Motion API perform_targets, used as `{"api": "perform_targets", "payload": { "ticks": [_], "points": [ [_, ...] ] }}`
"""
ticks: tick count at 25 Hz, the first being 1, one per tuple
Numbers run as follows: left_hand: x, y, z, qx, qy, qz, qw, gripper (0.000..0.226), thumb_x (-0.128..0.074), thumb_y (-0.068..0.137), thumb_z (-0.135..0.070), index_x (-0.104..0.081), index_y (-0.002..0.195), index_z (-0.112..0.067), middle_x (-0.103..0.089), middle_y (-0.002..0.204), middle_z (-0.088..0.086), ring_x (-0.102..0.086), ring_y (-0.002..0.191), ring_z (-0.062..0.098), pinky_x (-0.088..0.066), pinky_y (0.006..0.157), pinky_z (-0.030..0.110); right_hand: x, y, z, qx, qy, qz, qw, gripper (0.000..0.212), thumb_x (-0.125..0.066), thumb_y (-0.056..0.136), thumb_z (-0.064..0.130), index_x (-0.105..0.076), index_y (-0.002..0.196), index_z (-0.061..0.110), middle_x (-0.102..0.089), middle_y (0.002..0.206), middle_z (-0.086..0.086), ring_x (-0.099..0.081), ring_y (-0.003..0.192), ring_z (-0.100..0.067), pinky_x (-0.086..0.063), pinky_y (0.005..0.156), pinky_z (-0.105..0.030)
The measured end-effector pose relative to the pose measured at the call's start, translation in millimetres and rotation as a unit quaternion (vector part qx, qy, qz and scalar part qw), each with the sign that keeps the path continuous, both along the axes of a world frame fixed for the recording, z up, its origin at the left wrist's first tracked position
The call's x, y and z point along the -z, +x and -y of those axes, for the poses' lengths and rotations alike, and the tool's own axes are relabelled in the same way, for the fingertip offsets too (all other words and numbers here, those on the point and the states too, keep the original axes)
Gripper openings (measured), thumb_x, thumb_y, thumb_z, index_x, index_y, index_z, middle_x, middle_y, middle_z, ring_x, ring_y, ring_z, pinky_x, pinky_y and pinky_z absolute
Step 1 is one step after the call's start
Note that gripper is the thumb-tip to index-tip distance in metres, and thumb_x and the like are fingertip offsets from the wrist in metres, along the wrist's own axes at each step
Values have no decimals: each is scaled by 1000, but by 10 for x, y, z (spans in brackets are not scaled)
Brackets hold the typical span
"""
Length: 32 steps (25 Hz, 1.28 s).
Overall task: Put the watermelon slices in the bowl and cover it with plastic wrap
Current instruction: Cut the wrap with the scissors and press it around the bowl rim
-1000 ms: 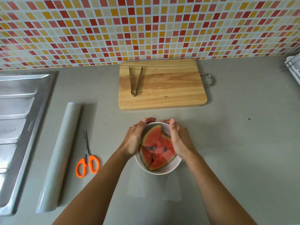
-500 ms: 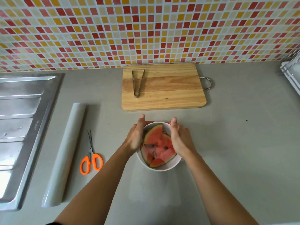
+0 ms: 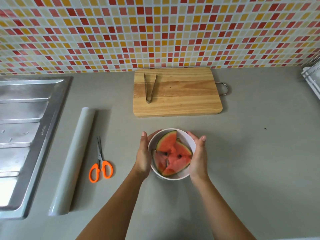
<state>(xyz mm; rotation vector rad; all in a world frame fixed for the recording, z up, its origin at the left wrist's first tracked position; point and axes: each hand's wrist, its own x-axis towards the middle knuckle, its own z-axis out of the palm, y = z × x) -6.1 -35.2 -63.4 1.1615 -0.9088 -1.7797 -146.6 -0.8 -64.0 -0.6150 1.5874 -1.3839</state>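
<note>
- Head view: bowl (image 3: 186, 138) mid-counter, watermelon slices (image 3: 173, 156) piled inside.
- L hand (image 3: 142, 156) flat vs bowl's 9 o'clock side, fingers straight. R hand (image 3: 198, 158) at 3 o'clock, fingers relaxed, gripping nothing.
- Can't tell if film's on yet.
- Risk: slice tip at 12 o'clock looks rim-high, so if you pull the wrap tight it may tent or tear.
- Plastic wrap roll (image 3: 76, 153) is at 9 o'clock, past scissors (image 3: 100, 168). A hasty reach could knock the bowl.

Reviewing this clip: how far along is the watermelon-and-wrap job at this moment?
Done: watermelon slices sit in the bowl. In hand: left hand and right hand flank its sides, seemingly smoothing faint film; too clear to confirm. Left: sealing it. Wrap roll and scissors lie aside.
</note>
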Motion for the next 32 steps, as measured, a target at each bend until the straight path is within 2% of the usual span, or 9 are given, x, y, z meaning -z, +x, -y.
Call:
{"api": "perform_targets", "payload": {
  "ticks": [7,14,16,19,21,24,27,29,32],
  "points": [
    [-9,-13,54,19,35,51,998,69,-9,99,-50,-68,111,-16,-75,99,6,-70,93,16,-54,68,17,55,10,55,40,14,78,996,65,-22,79,69,-68,98,27,-71,104,-4,-66,99,-18,-49,90,-34],
    [-38,-119,50,-70,104,92,988,78,-7,94,-62,-70,101,-16,-76,90,10,-71,88,22,-54,76,33,52,-4,58,54,30,119,991,74,-20,76,75,-69,100,26,-72,105,-7,-65,102,-23,-47,97,-42],
    [-44,-173,-20,-124,144,59,980,80,-9,92,-65,-71,99,-14,-75,90,13,-72,87,26,-54,78,35,45,-21,51,65,39,124,989,74,-19,75,76,-70,96,28,-73,101,-4,-66,100,-21,-48,95,-40],
    [-19,-200,-128,-238,216,-81,943,74,-19,92,-63,-71,96,-10,-74,90,17,-72,82,31,-54,74,38,44,-46,30,79,40,151,985,72,-15,81,74,-72,91,29,-75,95,-1,-69,93,-18,-52,80,-32],
    [28,-182,-159,-302,215,-140,918,65,-25,95,-55,-68,103,-8,-72,101,16,-69,93,33,-52,85,43,36,-54,17,82,41,162,982,72,-14,85,71,-71,91,28,-75,91,1,-70,88,-15,-52,72,-26],
    [62,-156,-198,-342,168,-126,916,50,-25,100,-42,-65,104,-13,-70,106,6,-65,100,24,-50,85,36,-43,-37,6,61,48,183,980,71,-11,87,68,-68,94,25,-75,86,3,-70,83,-12,-54,64,-20],
    [102,-16,-172,-319,113,7,941,45,-24,101,-39,-61,114,-16,-66,114,2,-61,110,16,-46,90,28,-171,-87,-82,54,51,70,995,66,-8,92,60,-62,108,24,-68,110,3,-61,106,-11,-44,88,-18],
    [81,148,-88,-279,71,60,956,44,-23,102,-37,-60,114,-17,-63,121,3,-59,114,16,-41,100,30,-286,-120,-260,99,34,-49,993,61,-14,91,57,-58,118,23,-58,123,6,-50,117,-5,-32,92,-6],
    [-57,268,38,-117,-4,130,985,49,-20,101,-45,-63,112,-24,-65,120,-3,-59,114,10,-40,103,31,-320,6,-655,106,68,-124,984,58,-21,89,55,-49,126,20,-49,125,7,-43,122,-9,-31,104,-23]
  ]
}}
